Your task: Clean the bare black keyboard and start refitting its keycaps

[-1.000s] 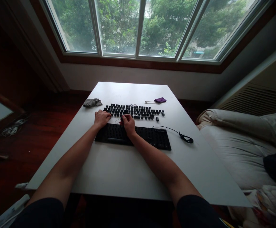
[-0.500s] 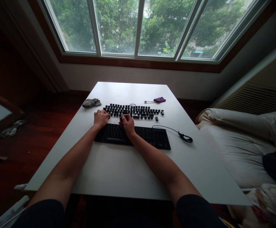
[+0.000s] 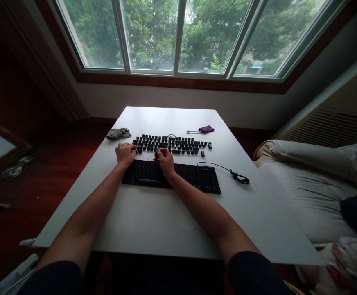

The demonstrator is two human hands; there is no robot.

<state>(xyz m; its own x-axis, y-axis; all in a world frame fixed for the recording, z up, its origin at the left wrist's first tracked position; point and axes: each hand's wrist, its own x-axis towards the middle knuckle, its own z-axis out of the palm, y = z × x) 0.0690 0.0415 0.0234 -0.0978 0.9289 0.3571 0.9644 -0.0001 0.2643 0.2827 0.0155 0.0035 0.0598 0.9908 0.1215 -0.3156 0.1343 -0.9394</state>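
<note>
White rectangular tabletop (image 3: pixel 147 221): left hand (image 3: pixel 125 154) has shifted leftward—now partly curled at the left end of loose black plastic keycaps (image 3: pixel 179 143), grip indeterminable; right hand (image 3: pixel 164 160) pinches small dark wire-ended tool (image 3: pixel 157 155).

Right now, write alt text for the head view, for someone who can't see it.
The right hand, over a black keyboard on a white table, holds what looks like a small wire tool; the left hand is at the left end of rows of loose keycaps. Beyond are a gray cloth, purple cloth and window.
</note>
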